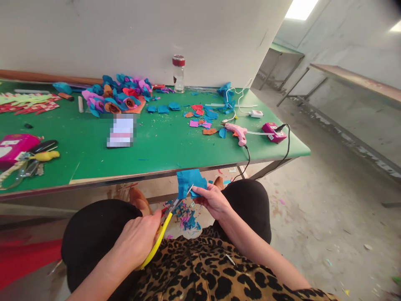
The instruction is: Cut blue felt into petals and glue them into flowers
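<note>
My left hand (139, 238) is closed round the yellow handles of a pair of scissors (153, 246) over my lap. The blades point up and to the right, against a piece of blue crepe paper (189, 180). My right hand (214, 200) pinches the lower right side of that paper between thumb and fingers. The paper hangs just off the table's front edge, its lower part partly behind the blades and fingers. Beyond it on the table are loose blue, red, purple and brown paper pieces (163, 109).
Paper flowers (112, 98) lie at the back of the green table (163, 144), near a jar (178, 74). A pink glue gun (237, 131) trails a cord beside a magenta power box (274, 132). A phone (121, 131) lies left of centre. Scraps (189, 219) litter the floor.
</note>
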{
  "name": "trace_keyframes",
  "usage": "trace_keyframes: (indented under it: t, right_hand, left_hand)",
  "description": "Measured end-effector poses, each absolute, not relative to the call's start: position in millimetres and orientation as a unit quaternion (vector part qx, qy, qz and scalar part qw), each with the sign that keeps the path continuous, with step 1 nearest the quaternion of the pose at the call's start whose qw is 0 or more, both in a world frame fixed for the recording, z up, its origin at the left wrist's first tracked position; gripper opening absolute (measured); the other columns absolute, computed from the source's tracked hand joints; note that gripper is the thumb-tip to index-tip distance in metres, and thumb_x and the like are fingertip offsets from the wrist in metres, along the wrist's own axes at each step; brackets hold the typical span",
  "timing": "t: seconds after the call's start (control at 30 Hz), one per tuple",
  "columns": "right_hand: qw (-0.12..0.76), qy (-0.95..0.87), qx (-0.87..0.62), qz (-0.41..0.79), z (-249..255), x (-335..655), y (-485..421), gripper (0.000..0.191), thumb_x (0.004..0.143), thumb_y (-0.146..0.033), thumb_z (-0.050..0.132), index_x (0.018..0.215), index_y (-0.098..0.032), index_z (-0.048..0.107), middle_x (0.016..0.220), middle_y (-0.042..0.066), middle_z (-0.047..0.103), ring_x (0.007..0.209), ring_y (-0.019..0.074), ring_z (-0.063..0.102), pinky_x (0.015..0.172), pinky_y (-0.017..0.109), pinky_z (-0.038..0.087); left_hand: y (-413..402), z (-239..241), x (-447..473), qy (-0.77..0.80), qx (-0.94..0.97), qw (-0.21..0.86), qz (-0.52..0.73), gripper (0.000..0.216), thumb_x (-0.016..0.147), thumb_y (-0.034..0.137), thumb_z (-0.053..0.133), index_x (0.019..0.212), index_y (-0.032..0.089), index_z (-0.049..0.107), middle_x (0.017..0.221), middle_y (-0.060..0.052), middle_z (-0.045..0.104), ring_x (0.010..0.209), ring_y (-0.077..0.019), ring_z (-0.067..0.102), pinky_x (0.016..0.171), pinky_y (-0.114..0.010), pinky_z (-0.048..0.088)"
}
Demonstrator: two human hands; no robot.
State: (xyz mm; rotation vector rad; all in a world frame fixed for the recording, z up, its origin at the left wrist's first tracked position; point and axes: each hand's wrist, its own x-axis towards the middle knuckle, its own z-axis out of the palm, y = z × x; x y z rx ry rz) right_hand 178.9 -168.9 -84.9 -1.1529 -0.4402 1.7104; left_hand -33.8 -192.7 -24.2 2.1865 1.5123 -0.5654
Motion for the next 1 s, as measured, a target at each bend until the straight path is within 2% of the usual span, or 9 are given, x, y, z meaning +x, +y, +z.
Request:
trace_keyframes:
  t: [0.23,0.57,0.77,1.0]
  right_hand:
    - [0.445,-0.235,-0.461,0.731,-88,187,-176,0.03,0.056,-0.032,0.087,0.073,-0.013,0.071,0.069,0.002,0.073,0.052,0.0085,0.063,0.05,0.016,0.051]
    - [0.398,-0.348,-0.453,0.718,-75,194,-181,0.024,0.058,-0.032,0.085,0.069,-0.014,0.073,0.065,0.001,0.072,0.051,0.0085,0.061,0.05,0.018,0.049]
    - [0.376,-0.362,-0.449,0.725,-72,197,-182,0.024,0.057,-0.034,0.085,0.066,-0.014,0.074,0.063,0.001,0.071,0.051,0.0088,0.06,0.052,0.019,0.05]
    - [0.361,-0.378,-0.446,0.726,-79,199,-184,0.021,0.059,-0.033,0.083,0.068,-0.016,0.075,0.065,0.001,0.073,0.052,0.0098,0.062,0.056,0.02,0.052]
  left_hand:
    - [-195,-17,-40,0.53,0.798,0.193,-0.212,0.032,0.093,0.028,0.03,0.111,0.016,0.053,0.09,-0.016,0.072,0.086,-0.0362,0.069,0.071,-0.043,0.046]
    - [-199,-12,-43,0.506,0.807,0.208,-0.223,0.032,0.091,0.025,0.03,0.11,0.018,0.054,0.09,-0.016,0.071,0.082,-0.0356,0.069,0.065,-0.04,0.045]
    - [-204,-17,-49,0.509,0.805,0.196,-0.233,0.033,0.09,0.025,0.033,0.112,0.018,0.056,0.091,-0.015,0.072,0.084,-0.0357,0.069,0.069,-0.042,0.046]
    - [-204,-14,-50,0.5,0.803,0.245,-0.214,0.027,0.091,0.027,0.034,0.102,0.021,0.057,0.089,-0.013,0.072,0.088,-0.0341,0.069,0.068,-0.038,0.044]
